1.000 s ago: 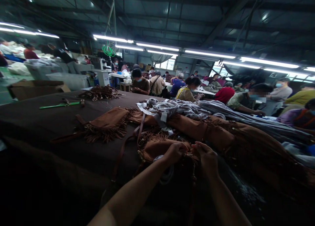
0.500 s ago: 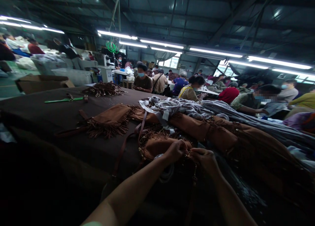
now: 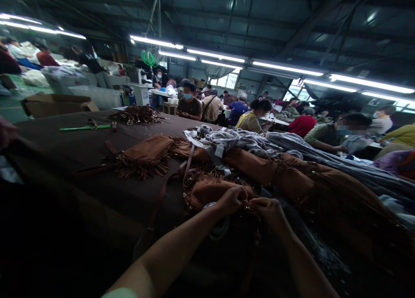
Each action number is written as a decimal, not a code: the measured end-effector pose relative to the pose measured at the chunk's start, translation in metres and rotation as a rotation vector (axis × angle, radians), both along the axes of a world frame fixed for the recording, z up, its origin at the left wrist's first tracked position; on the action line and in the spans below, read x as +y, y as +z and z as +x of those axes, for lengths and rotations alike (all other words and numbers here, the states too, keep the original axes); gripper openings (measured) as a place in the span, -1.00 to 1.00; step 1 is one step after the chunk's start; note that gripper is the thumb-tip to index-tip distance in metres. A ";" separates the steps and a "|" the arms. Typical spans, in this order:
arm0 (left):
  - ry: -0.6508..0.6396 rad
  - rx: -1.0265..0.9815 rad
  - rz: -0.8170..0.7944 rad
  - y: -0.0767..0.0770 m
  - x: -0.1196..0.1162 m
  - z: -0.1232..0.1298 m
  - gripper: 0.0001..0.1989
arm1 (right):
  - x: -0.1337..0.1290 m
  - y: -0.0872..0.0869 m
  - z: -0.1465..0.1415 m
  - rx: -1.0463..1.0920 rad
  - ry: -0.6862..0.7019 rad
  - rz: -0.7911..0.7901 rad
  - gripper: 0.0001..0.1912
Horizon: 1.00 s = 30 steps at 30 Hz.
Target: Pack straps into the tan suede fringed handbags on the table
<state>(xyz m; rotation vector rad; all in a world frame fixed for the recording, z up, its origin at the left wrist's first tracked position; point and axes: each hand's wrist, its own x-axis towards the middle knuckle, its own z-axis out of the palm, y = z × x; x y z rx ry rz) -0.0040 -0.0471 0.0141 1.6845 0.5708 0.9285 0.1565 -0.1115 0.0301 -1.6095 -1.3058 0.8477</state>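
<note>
Right at my fingertips lies the near edge of a fringed brown bag [image 3: 209, 192], which rests at the near side of the dark-covered table [image 3: 39, 136]. My left hand [image 3: 234, 200] is curled over the bag's right end, thumb and fingers pinched on its edge. My right hand [image 3: 268, 209] comes in from the other side, its thumb and forefinger pinched on the same edge. The two sets of fingertips nearly meet, with a small glint of metal by them; whether metal, thread or cloth sits in the pinch is too small for me to tell.

Just under my left wrist show loops of pale cord [image 3: 220, 229]. Left of that hand, a brown strap [image 3: 159, 198] curves down from the bag toward the table's near edge. Farther to the left, another fringed bag [image 3: 147, 149] lies flat, and past it are a green tool [image 3: 84, 128] and a heap of brown straps [image 3: 139, 115] with metal clasps. Directly beyond my hands, a tangle of grey cords [image 3: 240, 138] lies across a row of brown bags [image 3: 259, 168], which runs off to the right of my right hand. Well beyond all this, co-workers [image 3: 189, 107] sit at other tables.
</note>
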 end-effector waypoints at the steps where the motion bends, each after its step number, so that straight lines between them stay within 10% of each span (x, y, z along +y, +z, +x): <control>1: 0.003 0.015 0.000 0.001 -0.001 0.000 -0.83 | -0.001 0.000 0.000 -0.029 0.007 0.001 -0.57; 23: -0.095 0.043 -0.128 -0.013 0.003 0.006 -0.76 | -0.023 0.019 -0.011 -0.688 0.246 0.190 -0.73; 27: -0.070 0.030 -0.032 -0.013 0.009 0.009 -0.80 | -0.047 0.017 -0.041 -0.886 0.065 0.325 -0.72; 30: -0.096 0.048 -0.072 -0.011 0.012 0.011 -0.78 | -0.064 0.002 -0.081 -1.008 0.337 0.371 -0.80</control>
